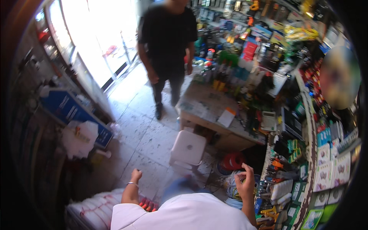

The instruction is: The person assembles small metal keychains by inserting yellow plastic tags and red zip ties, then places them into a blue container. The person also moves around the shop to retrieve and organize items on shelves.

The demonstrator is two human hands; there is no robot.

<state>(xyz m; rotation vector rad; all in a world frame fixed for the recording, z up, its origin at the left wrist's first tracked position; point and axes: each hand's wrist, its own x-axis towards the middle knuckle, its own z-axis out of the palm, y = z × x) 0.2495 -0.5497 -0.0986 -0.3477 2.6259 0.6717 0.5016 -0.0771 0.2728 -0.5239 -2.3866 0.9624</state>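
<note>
My left hand [135, 175] is out in front of my body over the tiled floor, its fingers curled closed, with nothing visible in them. A light band [132, 184] circles that wrist. On the other side my right hand [246, 182] is raised with its fingers bent and apart, holding nothing that I can see. It is nearest to coiled cables [233, 188] and a red bucket-like container [233, 161]. Between and beyond my hands stands a white plastic stool [188, 147].
Another person in dark clothes [168, 42] stands beyond the stool, near the bright doorway [101, 34]. A cluttered counter [197, 100] is ahead right, holding a calculator [268, 120]. Tools crowd the shelves at right. A blue box [73, 109] and white plastic bag [79, 138] are at left.
</note>
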